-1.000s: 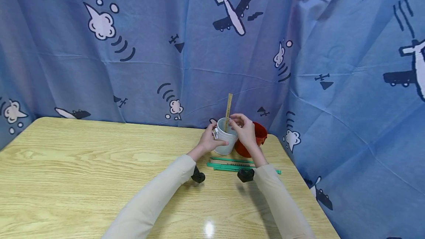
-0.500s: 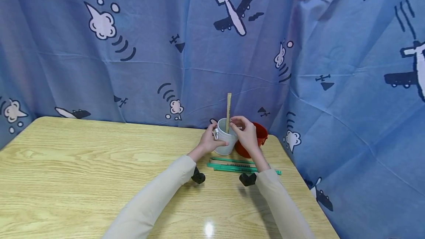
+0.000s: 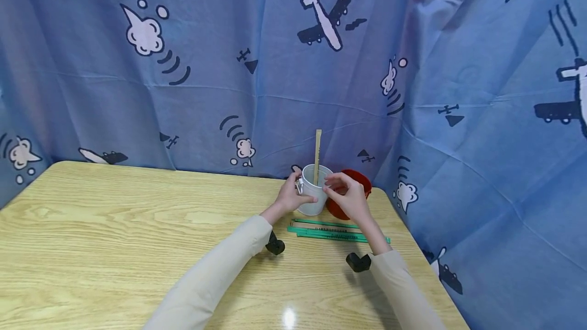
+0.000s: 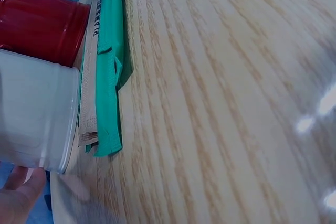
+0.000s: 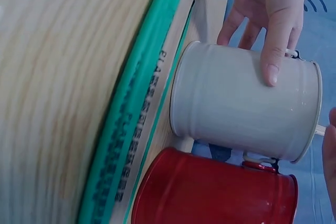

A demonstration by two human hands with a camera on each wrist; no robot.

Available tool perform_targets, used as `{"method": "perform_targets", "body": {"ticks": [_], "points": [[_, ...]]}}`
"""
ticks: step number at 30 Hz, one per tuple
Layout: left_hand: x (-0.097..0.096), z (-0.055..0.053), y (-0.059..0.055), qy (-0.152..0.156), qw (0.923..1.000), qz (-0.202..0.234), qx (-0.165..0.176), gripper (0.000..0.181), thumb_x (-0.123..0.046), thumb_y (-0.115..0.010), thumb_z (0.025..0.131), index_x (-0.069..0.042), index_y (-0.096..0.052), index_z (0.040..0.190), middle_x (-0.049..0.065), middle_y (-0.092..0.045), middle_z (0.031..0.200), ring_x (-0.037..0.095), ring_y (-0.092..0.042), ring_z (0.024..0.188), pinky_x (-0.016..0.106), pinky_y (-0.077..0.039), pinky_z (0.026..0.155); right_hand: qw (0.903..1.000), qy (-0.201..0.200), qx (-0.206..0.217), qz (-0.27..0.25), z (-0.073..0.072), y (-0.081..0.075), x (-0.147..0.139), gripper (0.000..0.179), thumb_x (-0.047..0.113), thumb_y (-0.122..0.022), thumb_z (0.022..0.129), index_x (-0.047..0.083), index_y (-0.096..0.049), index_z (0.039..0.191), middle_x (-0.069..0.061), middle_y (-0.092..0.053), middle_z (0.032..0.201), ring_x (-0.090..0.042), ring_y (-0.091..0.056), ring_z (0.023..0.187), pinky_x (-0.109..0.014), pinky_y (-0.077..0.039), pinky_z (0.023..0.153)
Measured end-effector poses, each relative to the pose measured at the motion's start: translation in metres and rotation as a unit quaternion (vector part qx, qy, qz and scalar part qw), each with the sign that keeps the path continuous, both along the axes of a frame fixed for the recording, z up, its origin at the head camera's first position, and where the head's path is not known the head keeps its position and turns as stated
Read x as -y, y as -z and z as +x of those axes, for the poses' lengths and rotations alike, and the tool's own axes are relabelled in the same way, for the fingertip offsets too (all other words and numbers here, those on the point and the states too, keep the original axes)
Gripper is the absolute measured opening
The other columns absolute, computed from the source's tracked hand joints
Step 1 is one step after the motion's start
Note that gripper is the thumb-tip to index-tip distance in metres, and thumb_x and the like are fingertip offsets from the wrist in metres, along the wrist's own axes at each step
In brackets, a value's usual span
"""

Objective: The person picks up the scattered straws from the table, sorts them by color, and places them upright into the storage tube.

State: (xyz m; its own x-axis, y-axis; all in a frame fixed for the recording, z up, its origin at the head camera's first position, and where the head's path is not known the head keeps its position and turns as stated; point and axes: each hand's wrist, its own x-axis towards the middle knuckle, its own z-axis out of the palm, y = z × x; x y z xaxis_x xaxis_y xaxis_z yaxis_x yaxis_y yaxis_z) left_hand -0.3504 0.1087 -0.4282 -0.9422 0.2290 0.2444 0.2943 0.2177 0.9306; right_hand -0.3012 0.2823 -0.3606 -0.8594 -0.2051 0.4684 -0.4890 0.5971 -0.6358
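Note:
A white metal bucket (image 3: 312, 205) stands upright at the back right of the table. My left hand (image 3: 289, 196) grips its left side, thumb across the front; the right wrist view shows that thumb (image 5: 271, 66) on the wall. Inside the bucket a slim tan stick (image 3: 318, 152), seemingly paper-wrapped with small print, stands nearly upright and sticks out far above the rim. At the bucket's right rim is my right hand (image 3: 350, 197), fingers bent and apart from the stick. Behind it a red bucket (image 3: 338, 211) is partly hidden.
Long thin green packets (image 3: 330, 235) and a tan packet (image 5: 152, 93) with dark print lie in front of the buckets. A blue curtain (image 3: 206, 65) with aeroplane prints hangs right behind the wooden table (image 3: 137, 228) and along its right side.
My right hand has let go of the tan stick and moved right and toward me, to the bucket's right rim. The stick stands in the white bucket; my left hand keeps its grip.

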Motion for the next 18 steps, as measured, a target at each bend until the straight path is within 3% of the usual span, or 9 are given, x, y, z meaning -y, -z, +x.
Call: {"method": "perform_targets", "body": {"ticks": [6, 18], "points": [[0.0, -0.001, 0.002, 0.0, 1.0, -0.002, -0.007, 0.083, -0.014, -0.08, 0.077, 0.001, -0.032, 0.143, 0.02, -0.046, 0.14, 0.037, -0.049, 0.124, 0.047, -0.044, 0.103, 0.9986, -0.027, 0.005, 0.044, 0.007, 0.007, -0.008, 0.026, 0.01, -0.075, 0.083, 0.006, -0.067, 0.107, -0.013, -0.071, 0.096, -0.023, -0.067, 0.079, -0.018, -0.054, 0.072], [0.0, 0.0, 0.002, 0.0, 0.9998, -0.002, -0.018, 0.083, -0.012, -0.081, 0.076, 0.002, -0.033, 0.142, 0.021, -0.047, 0.139, 0.038, -0.051, 0.122, 0.048, -0.044, 0.102, 0.9921, -0.051, 0.091, 0.069, 0.015, 0.024, -0.023, 0.031, 0.008, -0.075, 0.082, 0.0, -0.065, 0.11, -0.017, -0.069, 0.097, -0.016, -0.063, 0.078, -0.018, -0.053, 0.07]]}}
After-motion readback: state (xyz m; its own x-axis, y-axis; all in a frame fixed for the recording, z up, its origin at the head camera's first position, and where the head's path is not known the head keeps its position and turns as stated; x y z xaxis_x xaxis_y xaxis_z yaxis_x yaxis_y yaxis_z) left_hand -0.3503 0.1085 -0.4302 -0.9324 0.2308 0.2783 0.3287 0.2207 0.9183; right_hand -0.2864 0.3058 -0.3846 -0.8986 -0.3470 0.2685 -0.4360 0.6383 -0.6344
